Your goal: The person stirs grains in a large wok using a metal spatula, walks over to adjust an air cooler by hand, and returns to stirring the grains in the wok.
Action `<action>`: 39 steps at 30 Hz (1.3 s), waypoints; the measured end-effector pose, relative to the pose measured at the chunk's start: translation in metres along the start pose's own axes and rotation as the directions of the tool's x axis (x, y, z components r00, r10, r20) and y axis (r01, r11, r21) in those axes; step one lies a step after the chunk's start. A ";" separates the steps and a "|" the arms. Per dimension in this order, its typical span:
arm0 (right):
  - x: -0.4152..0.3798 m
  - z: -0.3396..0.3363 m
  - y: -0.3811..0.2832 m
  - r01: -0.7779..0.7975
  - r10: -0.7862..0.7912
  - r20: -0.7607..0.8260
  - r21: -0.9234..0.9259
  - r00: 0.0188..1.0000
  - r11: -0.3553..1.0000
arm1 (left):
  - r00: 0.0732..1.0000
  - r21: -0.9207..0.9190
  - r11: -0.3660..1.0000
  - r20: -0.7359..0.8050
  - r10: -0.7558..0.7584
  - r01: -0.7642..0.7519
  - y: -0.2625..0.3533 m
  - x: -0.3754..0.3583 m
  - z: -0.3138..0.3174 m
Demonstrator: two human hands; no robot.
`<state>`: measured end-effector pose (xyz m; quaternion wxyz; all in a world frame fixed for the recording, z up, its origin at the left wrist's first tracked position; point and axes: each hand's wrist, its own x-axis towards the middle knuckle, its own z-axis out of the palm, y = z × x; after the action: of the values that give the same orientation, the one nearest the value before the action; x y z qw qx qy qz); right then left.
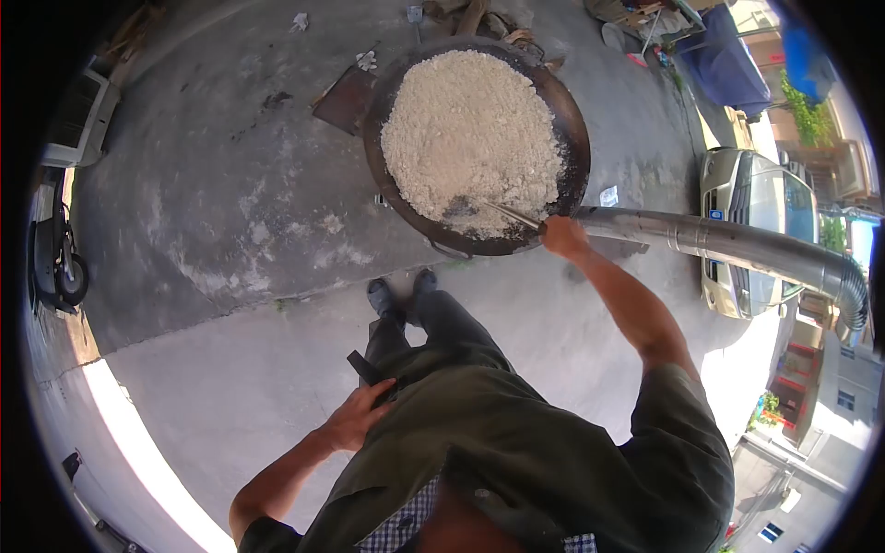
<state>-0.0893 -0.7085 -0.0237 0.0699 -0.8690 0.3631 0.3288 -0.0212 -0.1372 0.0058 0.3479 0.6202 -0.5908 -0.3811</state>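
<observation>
My right hand (pixel 564 237) is closed around the handle of a metal spatula (pixel 516 216), at the near right rim of a large round wok (pixel 573 147). The spatula's far end dips into a heap of pale, crumbly, grain-like material (pixel 470 129) that fills most of the wok. A darker patch shows in the heap around that end. At my left hip, my left hand (pixel 358 417) lies against my dark green shirt, fingers stretched over the cloth. A black strap-like strip (pixel 362 368) sticks out just beyond its fingertips.
From behind my right hand a thick metal pipe (pixel 719 238) runs rightward, past a parked car (pixel 751 221). A flat brown plate (pixel 346 101) lies left of the wok, and pieces of wood (pixel 472 17) lie behind it. A motorbike (pixel 60 253) stands far left.
</observation>
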 end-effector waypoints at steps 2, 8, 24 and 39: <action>0.042 0.075 -0.077 -0.138 0.167 -0.065 0.321 0.984 0.937 | 0.999 -0.005 1.000 -0.043 0.014 -0.014 0.004 0.016 0.004; 0.079 0.088 -0.063 -0.074 -0.053 0.096 0.941 0.994 0.331 | 0.991 0.083 0.996 0.135 -0.027 0.016 0.027 0.049 -0.018; -0.101 0.123 0.027 -0.449 -0.414 0.261 0.765 0.872 -0.462 | 0.991 0.218 0.976 0.130 -0.039 0.010 0.024 0.054 -0.044; -0.148 -0.070 0.088 -0.291 0.122 0.298 0.626 0.947 0.724 | 0.939 0.101 0.985 0.329 0.098 -0.138 -0.029 0.048 -0.200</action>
<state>-0.1894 -0.7111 0.1331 0.3787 -0.6955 0.5399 0.2852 0.1696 -0.1875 0.0710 0.2299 0.5332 -0.6982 -0.4188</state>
